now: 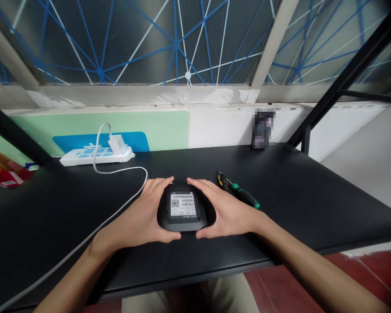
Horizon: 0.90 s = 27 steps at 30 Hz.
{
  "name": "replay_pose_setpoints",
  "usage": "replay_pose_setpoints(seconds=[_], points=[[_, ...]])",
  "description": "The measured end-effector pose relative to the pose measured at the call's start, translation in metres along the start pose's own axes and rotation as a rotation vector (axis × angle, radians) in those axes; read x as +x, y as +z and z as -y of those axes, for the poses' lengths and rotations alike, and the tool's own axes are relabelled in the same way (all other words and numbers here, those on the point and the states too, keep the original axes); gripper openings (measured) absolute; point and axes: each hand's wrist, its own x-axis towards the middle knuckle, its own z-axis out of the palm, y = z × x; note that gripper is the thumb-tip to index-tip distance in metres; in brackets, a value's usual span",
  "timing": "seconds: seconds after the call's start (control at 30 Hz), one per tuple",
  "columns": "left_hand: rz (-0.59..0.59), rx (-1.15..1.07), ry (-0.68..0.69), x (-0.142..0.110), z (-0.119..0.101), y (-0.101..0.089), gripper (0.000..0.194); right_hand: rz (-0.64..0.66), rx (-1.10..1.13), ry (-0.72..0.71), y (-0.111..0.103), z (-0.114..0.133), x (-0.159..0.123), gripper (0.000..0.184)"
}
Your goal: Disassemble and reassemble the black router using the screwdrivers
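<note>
A black box-like electronic device with rounded edges lies in front of me, a white label with a QR code and barcodes facing up. My left hand curves around its left side, thumb at the near edge and fingers toward the far edge. On the opposite side my right hand cups it the same way, fingertips pointing at those of the left. Whether the device rests on the table or is slightly raised, I cannot tell. Just beyond my right hand lie a green-and-black screwdriver and a black-and-yellow handled tool, partly hidden.
The black table runs back to the wall. A white power strip holds a white plug, whose cable crosses the left side. A red packet sits far left. A pixelated dark object leans at the back right.
</note>
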Motion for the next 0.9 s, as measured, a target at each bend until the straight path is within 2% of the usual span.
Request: replay_pose_setpoints(seconds=[0.17, 0.33, 0.5, 0.7, 0.83, 0.9], points=[[-0.021, 0.005, -0.005, -0.001, 0.001, 0.004, 0.116, -0.083, 0.059, -0.003, -0.006, -0.002, 0.000, 0.122], [0.028, -0.033, -0.095, -0.006, 0.012, 0.003, 0.138, -0.154, 0.088, 0.053, -0.015, -0.015, -0.005, 0.123], [0.166, -0.011, -0.122, -0.008, 0.017, 0.001, 0.131, -0.234, 0.124, 0.108, -0.023, -0.032, -0.010, 0.121], [0.162, 0.084, -0.124, -0.010, 0.010, -0.002, 0.118, -0.252, 0.139, 0.137, -0.025, -0.035, -0.010, 0.119], [0.207, 0.115, -0.167, -0.031, 0.020, -0.014, 0.118, -0.237, 0.112, 0.139, -0.022, -0.034, -0.009, 0.121], [0.194, 0.110, -0.174, -0.046, 0.030, -0.022, 0.116, -0.224, 0.092, 0.139, -0.020, -0.035, -0.009, 0.121]])
